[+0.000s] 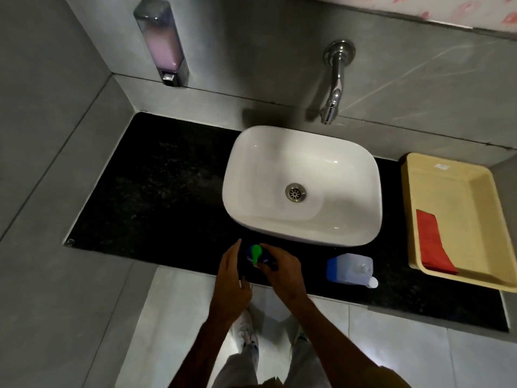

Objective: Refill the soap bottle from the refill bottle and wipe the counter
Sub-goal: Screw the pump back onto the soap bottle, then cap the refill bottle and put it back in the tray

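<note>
Just in front of the white ceramic basin (302, 186), your right hand (282, 273) grips the small dark-blue soap bottle with the green pump (256, 254); your left hand (230, 278) hovers open beside it. It will likely be light, top-heavy and slick, so hold the body, not the pump. The translucent blue refill bottle with a white cap (349, 268) lies near the basin's front right corner.

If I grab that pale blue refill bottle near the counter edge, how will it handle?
The refill bottle looks fairly full of liquid, so probably heavy for its size. Its flat-sided body seems unlikely to roll. It sits near the counter edge, so a push toward you might tip it off.
</note>
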Motion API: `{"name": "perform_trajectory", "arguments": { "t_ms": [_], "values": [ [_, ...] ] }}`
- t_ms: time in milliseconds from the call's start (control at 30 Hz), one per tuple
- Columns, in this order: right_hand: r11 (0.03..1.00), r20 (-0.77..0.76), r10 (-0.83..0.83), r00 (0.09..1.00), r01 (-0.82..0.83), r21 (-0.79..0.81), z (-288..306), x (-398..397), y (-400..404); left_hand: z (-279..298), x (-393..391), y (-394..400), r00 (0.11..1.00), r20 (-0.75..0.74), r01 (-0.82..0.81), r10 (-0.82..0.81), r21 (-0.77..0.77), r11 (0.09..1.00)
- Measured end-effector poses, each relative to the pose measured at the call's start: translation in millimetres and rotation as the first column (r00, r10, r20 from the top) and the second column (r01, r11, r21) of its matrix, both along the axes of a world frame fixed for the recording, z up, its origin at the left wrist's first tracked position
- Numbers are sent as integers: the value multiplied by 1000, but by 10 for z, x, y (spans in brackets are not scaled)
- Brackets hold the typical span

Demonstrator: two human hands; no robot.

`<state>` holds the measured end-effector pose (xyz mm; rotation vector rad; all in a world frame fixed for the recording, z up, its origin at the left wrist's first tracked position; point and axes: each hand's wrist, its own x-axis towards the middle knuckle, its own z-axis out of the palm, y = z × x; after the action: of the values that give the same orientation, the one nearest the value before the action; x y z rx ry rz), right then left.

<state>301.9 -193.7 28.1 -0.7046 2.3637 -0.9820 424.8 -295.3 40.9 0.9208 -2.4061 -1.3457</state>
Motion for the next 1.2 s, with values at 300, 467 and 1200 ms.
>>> {"name": "perform_trajectory", "arguments": {
  "t_ms": [300, 467, 1200],
  "values": [
    [993, 66, 94, 993, -89, -75, -134, 180, -1058, -191, 107, -830, 988, 60, -146, 141, 82, 986],
    [992, 17, 127, 992, -126, -23, -158, 194, -1268, -219, 129, -1012, 985, 86, -156, 148, 103, 982],
    [807, -254, -451, 856, 512, 293, 263, -497, 2350, 174, -1049, 1249, 899, 14, 428, -438, 189, 884]
  ]
}}
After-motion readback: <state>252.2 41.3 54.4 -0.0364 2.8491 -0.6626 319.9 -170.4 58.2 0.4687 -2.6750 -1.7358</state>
